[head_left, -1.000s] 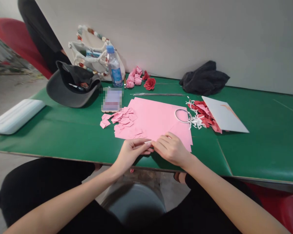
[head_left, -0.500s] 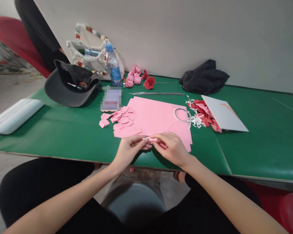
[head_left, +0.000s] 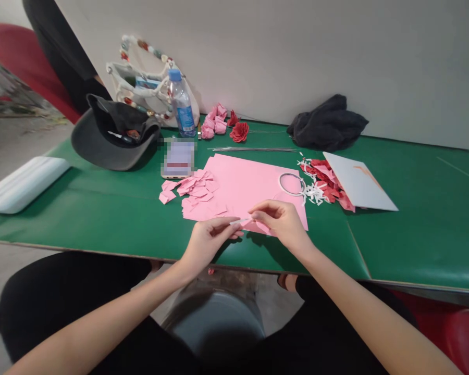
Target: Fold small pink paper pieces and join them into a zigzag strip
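Between my hands, near the front of the table, is a small pink paper piece (head_left: 247,224) with a narrow white strip (head_left: 237,222) along it. My left hand (head_left: 207,239) pinches the left end between thumb and fingers. With thumb and forefinger, my right hand (head_left: 283,221) is closed at the right end of the strip; the fingertips hide exactly what they grip. Behind them lie large pink paper sheets (head_left: 250,182), with cut pink paper pieces (head_left: 199,190) heaped on the left. A white tape ring (head_left: 292,175) rests on the right of the sheets.
Curled white scraps (head_left: 316,194) and red paper pieces (head_left: 330,179) lie under a tilted white card (head_left: 361,182). Farther back are thin wires (head_left: 254,149), paper flowers (head_left: 239,132), a bottle (head_left: 183,107), a phone (head_left: 179,158), a cap (head_left: 113,140) and a black cloth (head_left: 328,125).
My right hand has opened its curled fingers into a thumb-and-forefinger pinch and shifted slightly up and right. More of the pink piece and white strip shows. My left hand keeps its grip.
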`<state>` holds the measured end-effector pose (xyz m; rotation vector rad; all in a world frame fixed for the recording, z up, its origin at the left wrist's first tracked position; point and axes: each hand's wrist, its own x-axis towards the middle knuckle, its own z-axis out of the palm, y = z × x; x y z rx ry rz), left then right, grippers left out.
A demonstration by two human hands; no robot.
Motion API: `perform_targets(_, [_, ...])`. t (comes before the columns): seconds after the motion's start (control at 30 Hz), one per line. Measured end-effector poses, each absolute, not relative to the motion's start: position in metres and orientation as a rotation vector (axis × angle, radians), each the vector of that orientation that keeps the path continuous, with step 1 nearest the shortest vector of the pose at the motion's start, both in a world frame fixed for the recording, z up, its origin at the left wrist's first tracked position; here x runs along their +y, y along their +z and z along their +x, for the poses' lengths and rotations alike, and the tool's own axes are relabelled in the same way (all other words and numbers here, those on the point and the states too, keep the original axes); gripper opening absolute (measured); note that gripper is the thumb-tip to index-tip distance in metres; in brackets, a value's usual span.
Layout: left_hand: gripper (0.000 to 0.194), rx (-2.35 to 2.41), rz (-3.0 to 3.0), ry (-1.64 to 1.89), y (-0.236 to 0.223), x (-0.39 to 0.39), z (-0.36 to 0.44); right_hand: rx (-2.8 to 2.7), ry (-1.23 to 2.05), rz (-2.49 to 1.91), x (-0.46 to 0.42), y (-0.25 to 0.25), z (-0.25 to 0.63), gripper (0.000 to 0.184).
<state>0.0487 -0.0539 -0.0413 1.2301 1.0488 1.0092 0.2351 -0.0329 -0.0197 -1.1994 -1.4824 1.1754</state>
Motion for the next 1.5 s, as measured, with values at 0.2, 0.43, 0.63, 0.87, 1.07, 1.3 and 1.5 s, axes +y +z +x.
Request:
perform_targets(0.2, [0.026, 1.093, 1.320, 0.967, -0.043, -0.058, 0.050, -1.367, 1.158, -1.162, -0.025, -0.017, 0.230, 0.015])
perform_targets(0.43, [0.026, 1.083, 1.276, 0.925, -0.042, -0.058, 0.051, -1.345, 1.188, -1.124, -0.023, -0.015, 0.226, 0.014])
perform_targets(0.63, [0.019, 1.077, 1.336, 0.882, -0.035, -0.059, 0.052, -1.613, 1.039, -1.087, -0.021, -0.017, 0.223, 0.007])
perform_targets(0.87, [0.020, 1.079, 1.372, 0.854, -0.035, -0.059, 0.051, -1.761, 1.087, -1.020, -0.010, -0.014, 0.224, 0.005])
perform_targets(1.07, [0.020, 1.073, 1.361, 0.854, -0.035, -0.059, 0.051, -1.773, 1.132, -1.009, -0.006, -0.014, 0.223, 0.005])
perform_targets(1.3, [0.019, 1.076, 1.365, 0.850, -0.033, -0.059, 0.051, -1.798, 1.138, -0.993, -0.006, -0.017, 0.225, 0.005])
perform_targets(1.5, [0.019, 1.076, 1.365, 0.856, -0.034, -0.059, 0.052, -1.812, 1.138, -1.009, -0.006, -0.017, 0.225, 0.005])
